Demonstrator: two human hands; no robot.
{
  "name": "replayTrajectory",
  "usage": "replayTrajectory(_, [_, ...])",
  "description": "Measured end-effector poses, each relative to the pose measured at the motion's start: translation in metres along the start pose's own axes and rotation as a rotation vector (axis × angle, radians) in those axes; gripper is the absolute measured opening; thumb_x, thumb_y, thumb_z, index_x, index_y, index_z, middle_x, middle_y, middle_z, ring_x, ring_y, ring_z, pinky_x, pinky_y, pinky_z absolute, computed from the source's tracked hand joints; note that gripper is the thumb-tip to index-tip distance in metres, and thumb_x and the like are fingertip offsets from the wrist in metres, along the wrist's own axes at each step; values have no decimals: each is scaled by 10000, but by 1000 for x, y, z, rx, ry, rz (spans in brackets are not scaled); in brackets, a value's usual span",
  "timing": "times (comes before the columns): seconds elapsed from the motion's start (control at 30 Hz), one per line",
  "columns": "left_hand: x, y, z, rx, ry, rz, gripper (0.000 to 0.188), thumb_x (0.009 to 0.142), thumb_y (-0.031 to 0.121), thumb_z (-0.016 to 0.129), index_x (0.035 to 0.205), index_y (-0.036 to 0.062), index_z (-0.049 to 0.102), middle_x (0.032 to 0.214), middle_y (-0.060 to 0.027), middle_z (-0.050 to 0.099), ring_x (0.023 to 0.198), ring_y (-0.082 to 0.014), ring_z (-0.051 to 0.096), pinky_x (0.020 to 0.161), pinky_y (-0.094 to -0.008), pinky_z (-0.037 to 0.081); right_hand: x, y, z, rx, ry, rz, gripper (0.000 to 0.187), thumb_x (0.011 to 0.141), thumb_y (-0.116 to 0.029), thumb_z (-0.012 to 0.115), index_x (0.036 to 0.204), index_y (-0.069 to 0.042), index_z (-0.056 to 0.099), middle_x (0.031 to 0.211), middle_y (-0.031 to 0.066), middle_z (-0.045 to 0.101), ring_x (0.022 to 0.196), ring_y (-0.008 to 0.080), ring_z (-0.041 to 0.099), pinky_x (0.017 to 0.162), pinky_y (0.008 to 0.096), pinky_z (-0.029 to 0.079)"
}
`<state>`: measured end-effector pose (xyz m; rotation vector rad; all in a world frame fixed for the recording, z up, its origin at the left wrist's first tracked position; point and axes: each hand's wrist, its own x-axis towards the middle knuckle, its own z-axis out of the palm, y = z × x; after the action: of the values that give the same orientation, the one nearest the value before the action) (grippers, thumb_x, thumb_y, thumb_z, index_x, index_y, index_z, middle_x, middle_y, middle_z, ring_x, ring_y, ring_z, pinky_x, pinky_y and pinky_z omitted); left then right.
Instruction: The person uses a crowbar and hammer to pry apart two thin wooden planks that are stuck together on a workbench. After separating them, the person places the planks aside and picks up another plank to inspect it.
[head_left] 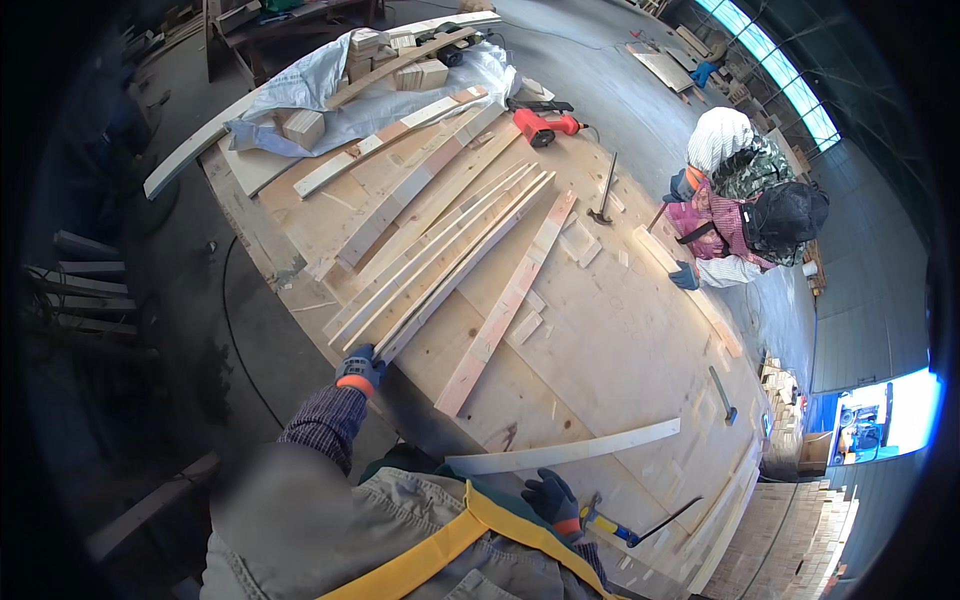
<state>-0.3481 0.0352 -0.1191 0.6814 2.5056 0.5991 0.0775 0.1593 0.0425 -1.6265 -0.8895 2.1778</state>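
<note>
My left hand (361, 369), in a dark work glove with an orange cuff, is closed at the near end of a long wooden strip (465, 265). Several thin strips (440, 255) lie side by side just left of it. My right hand (552, 500), gloved the same way, is by the table's near edge with its fingers loosely apart and nothing visible in them. Close to it are a pale, slightly bowed strip (570, 452) and a hammer (608, 524) with a yellow and blue handle. A pinkish board (508, 302) lies slantwise between my hands.
Across the wooden table (610, 340), a co-worker (740, 220) bends over a long board (685, 288). A red power tool (545, 126), two more hammers (604, 190), (724, 395) and small offcuts (578, 243) lie about. Wood blocks rest on white sheeting (290, 95); stacked timber (790, 530) stands right.
</note>
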Motion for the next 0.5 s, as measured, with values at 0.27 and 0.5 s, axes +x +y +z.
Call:
replayTrajectory(0.27, [-8, 17, -32, -22, 39, 73, 412, 789, 276, 656, 1149, 102, 560, 1065, -171, 638, 989, -361, 601, 865, -429, 474, 5, -4, 10, -32, -9, 15, 414, 914, -286, 557, 1263, -69, 503, 1041, 167, 636, 839, 269, 643, 735, 386, 547])
replayTrajectory(0.5, [-16, 5, -40, 184, 134, 133, 675, 735, 336, 690, 1318, 104, 440, 1113, -182, 585, 1002, -373, 567, 885, -450, 454, 12, 0, 11, -85, 67, 70, 408, 915, -271, 537, 1271, -79, 491, 1045, 165, 628, 823, 256, 632, 725, 377, 537])
